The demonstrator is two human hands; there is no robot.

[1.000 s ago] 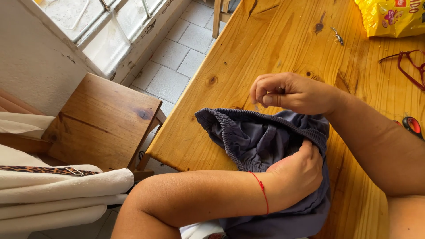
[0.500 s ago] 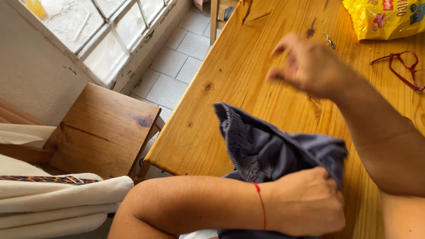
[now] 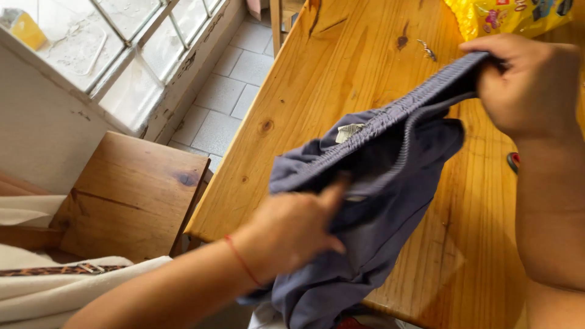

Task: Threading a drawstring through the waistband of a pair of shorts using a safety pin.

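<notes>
A grey-blue garment (image 3: 378, 207) with an elastic ribbed waistband and a small white label hangs over the edge of a wooden table (image 3: 329, 79). My right hand (image 3: 530, 85) grips one end of the waistband, raised at the upper right, stretching it taut. My left hand (image 3: 298, 228), with a thin red string on the wrist, holds the waistband's other end lower down, index finger pointing along the fabric. The rest of the cloth droops below the table edge.
A yellow printed bag (image 3: 512, 15) lies at the table's far end. A small metal bit (image 3: 426, 49) rests on the tabletop. A wooden stool (image 3: 134, 195) stands to the left, beside folded cream cloth (image 3: 55, 280). Tiled floor and a low window are beyond.
My right hand swung up off the bunched garment, then took hold of the waistband and pulled it out taut. My left hand shifted from pressing the cloth to holding the waistband.
</notes>
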